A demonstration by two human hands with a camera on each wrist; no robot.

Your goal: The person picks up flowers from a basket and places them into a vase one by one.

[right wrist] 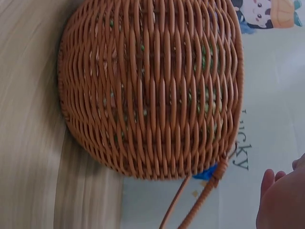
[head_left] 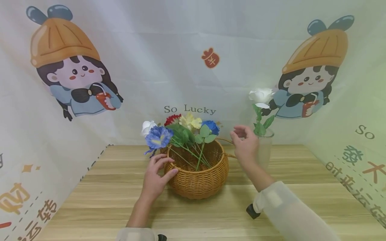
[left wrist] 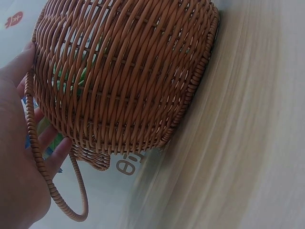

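Note:
A round woven wicker basket (head_left: 197, 184) stands on the table, holding artificial flowers: a purple-blue flower (head_left: 159, 136), a yellow flower (head_left: 191, 121), a red flower (head_left: 173, 119), a blue flower (head_left: 212, 127) and a white rose (head_left: 148, 127). My left hand (head_left: 154, 179) touches the basket's left rim with loosely spread fingers. In the left wrist view, a wicker handle (left wrist: 57, 198) crosses in front of this hand. My right hand (head_left: 245, 147), fingers loosely bent, holds nothing between the basket and a clear glass vase (head_left: 265, 150). A white rose on a leafy stem (head_left: 260, 97) stands in the vase.
The wood-grain table (head_left: 105, 197) meets a pale printed cloth backdrop (head_left: 163, 67) at its back and sides. Another wicker handle (right wrist: 205, 195) sticks out from the basket's right side. A dark wrist-camera piece (head_left: 252, 211) hangs below my right cuff.

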